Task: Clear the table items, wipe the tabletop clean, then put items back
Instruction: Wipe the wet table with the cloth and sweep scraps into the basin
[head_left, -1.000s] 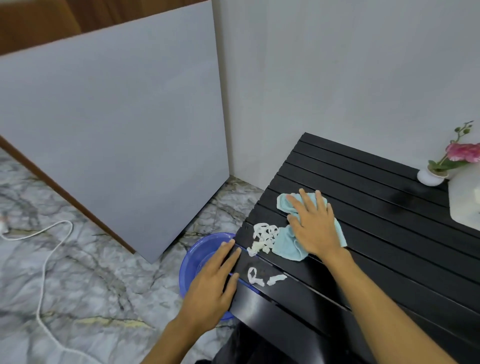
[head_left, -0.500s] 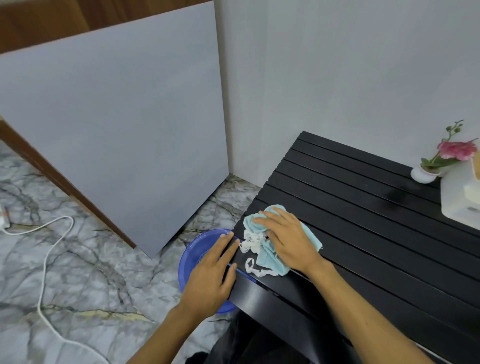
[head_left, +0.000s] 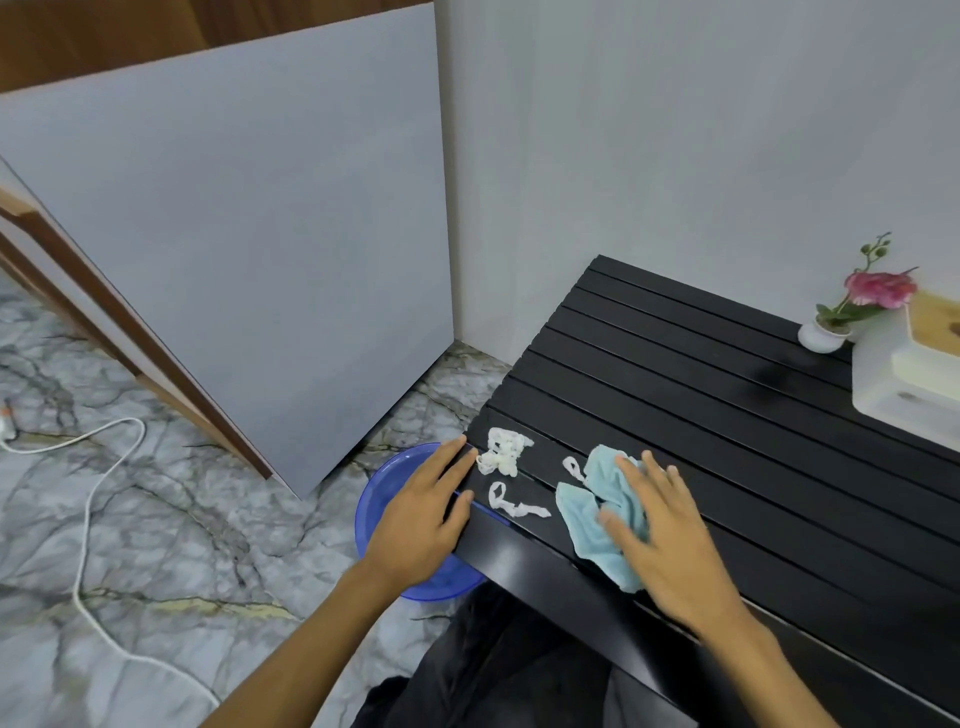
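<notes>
- A black slatted table (head_left: 727, 415) stands in a corner of pale grey walls, over a marble-patterned floor (head_left: 156, 545); a large grey panel (head_left: 234, 249) leans beside it on the left.
- On the floor, a white cable (head_left: 85, 499) curls past the panel's foot.
- A blue basin (head_left: 379, 499) sits just under the table's left edge, partly tucked beneath the near left corner.
- The left hand (head_left: 421, 514) lies over the basin's rim with fingers straight and close together, fingertips touching the table's left edge; whether it grips the rim I cannot tell.
- The right hand (head_left: 660, 535) presses flat, fingers spread, on a crumpled light blue cloth (head_left: 587, 525) near the table's front edge, well in from the left corner.
- White paper scraps (head_left: 501, 452) lie on the slats between the two hands: a clump by the left edge, a twisted strip just in front of it, and a small loop touching the cloth.
- At the far right end stand a small white vase with a pink flower (head_left: 852, 312) and, just beside it, a white tissue box (head_left: 909, 374) with a wooden top, cut off by the picture's edge.
</notes>
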